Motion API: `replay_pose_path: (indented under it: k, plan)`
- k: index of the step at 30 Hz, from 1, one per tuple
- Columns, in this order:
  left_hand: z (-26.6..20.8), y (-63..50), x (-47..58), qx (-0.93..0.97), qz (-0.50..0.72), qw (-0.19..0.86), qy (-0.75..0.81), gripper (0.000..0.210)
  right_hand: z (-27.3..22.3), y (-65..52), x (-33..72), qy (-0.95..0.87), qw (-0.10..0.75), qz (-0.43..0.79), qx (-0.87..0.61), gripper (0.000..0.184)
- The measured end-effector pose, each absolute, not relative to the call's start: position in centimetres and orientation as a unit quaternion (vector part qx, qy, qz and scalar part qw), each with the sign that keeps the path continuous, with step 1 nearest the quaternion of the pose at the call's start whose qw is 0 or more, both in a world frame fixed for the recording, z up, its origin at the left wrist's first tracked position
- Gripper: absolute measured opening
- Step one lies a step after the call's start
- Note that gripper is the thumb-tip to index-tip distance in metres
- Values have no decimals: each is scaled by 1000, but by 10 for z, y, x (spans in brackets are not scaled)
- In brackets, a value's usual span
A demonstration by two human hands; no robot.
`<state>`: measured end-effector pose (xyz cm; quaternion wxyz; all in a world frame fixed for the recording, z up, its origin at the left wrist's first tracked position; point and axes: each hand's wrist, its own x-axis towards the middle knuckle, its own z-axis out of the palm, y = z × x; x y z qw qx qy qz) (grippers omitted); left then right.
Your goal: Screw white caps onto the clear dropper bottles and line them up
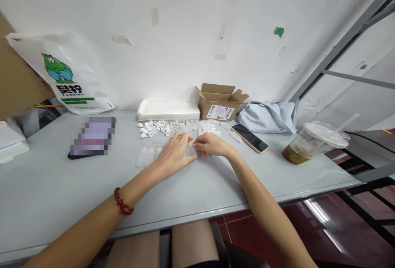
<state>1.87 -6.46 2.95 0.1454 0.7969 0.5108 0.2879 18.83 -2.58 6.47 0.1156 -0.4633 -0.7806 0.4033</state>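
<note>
- Between left hand (pixel 173 151) and right hand (pixel 212 144), over table (pixel 210 194): translucent piece (pixel 191 150), likely for two-sided control.
- Fingers curled close; grip: cannot tell.
- Clustered beyond, likely for easy reach: white caps (pixel 151 128).

"What's on the left of your feed?"

"I see a white plastic bag (pixel 83 66) with a green cartoon figure, and nearer me a dark-edged device (pixel 92 134), its screen pixelated."

"And right?"

"I have a phone (pixel 250 138) lying face up on the worktop (pixel 216 194), a pale blue cloth (pixel 267 116) just behind it, and a lidded cup (pixel 308 144) with a straw (pixel 347 123)."

"The wall (pixel 185 54)?"

"White; I make out tape scraps (pixel 154 16) and a green patch (pixel 279 31)."
</note>
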Motion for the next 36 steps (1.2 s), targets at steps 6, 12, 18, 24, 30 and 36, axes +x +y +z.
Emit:
replay_pose_path:
  k: [6,12,18,24,30,36]
  plan:
    - [30,-66,15,816,253,143,500,37,60,-24,186,-784,102,402,-462,16]
    - [33,-67,13,830,232,126,490,40,57,-25,187,-770,122,429,-457,12]
    - [37,-60,6,806,282,148,499,45,66,-28,190,-756,139,435,-468,17]
    - [40,-39,-18,738,352,96,568,23,70,-19,200,-764,230,269,-539,15]
    - [27,-20,-35,765,327,25,555,33,60,-13,197,-787,165,7,-594,23]
    - [24,-13,-23,819,278,54,500,41,54,-18,184,-811,67,-34,-580,26]
